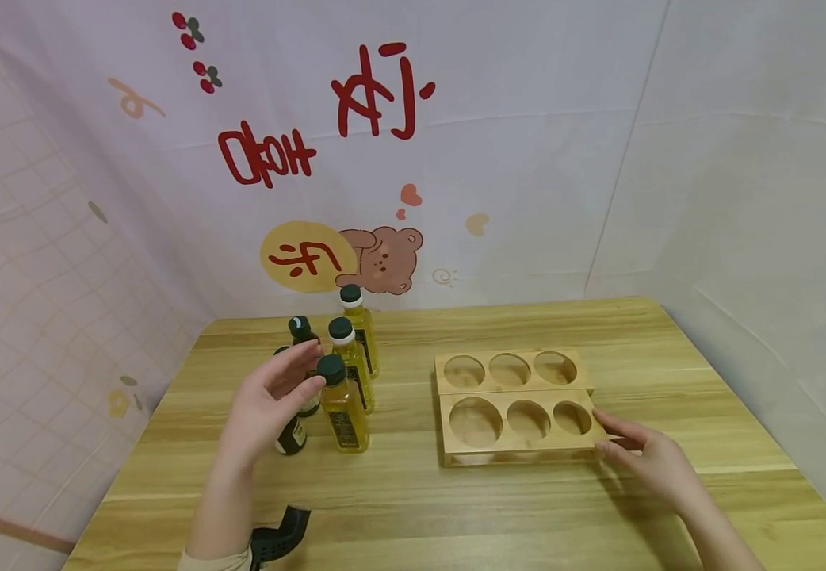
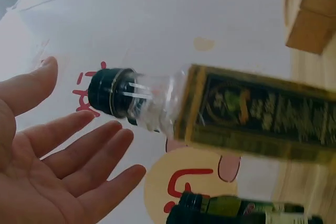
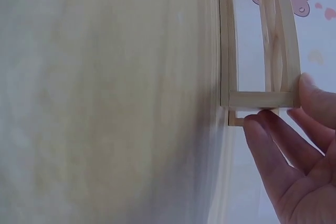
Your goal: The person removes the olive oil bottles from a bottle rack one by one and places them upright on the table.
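My left hand point(image 1: 265, 406) is beside the dark green cap of the nearest oil bottle point(image 1: 345, 416), fingers spread and relaxed. In the left wrist view a gap shows between that hand point(image 2: 63, 156) and the capped, dark-labelled bottle point(image 2: 252, 111). Behind it stand a second yellow oil bottle point(image 1: 359, 381) and a third point(image 1: 366, 337). Dark bottles point(image 1: 292, 436) are partly hidden by the left hand. My right hand point(image 1: 652, 468) holds the right end of the two-tier wooden rack point(image 1: 516, 396); in the right wrist view thumb and fingers point(image 3: 260, 129) meet its end panel point(image 3: 262, 99).
Everything stands on a wood-grain table point(image 1: 413, 507). A printed cloth point(image 1: 513, 159) with a bear and red characters hangs behind the table's far edge. The rack has round holes of differing sizes in two rows. A black strap piece point(image 1: 281, 535) is at my left wrist.
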Demonstrator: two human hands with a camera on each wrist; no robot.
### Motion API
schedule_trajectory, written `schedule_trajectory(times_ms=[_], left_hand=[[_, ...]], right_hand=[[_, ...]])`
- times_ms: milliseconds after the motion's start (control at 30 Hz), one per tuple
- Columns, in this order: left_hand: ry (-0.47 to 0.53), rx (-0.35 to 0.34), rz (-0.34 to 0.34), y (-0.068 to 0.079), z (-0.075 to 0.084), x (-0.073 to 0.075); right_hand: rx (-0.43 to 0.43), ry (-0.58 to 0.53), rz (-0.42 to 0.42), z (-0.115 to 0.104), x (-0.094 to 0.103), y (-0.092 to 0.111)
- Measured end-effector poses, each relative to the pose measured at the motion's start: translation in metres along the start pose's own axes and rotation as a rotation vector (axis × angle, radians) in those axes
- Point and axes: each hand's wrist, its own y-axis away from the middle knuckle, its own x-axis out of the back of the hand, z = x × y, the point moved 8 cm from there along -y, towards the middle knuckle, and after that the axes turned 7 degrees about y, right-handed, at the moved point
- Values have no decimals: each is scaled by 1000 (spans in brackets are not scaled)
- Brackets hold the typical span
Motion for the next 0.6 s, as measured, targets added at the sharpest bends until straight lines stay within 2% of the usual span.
schedule_trajectory(times_ms=[200, 400, 600], left_hand=[[-178, -64, 51, 12, -2, 19], [-385, -191, 98, 23, -7, 42], [-609, -272, 79, 30, -30, 60]], right_hand=[[112, 46, 58, -10, 9, -2], [226, 100, 161, -24, 27, -6], [347, 208, 253, -30, 42, -7]])
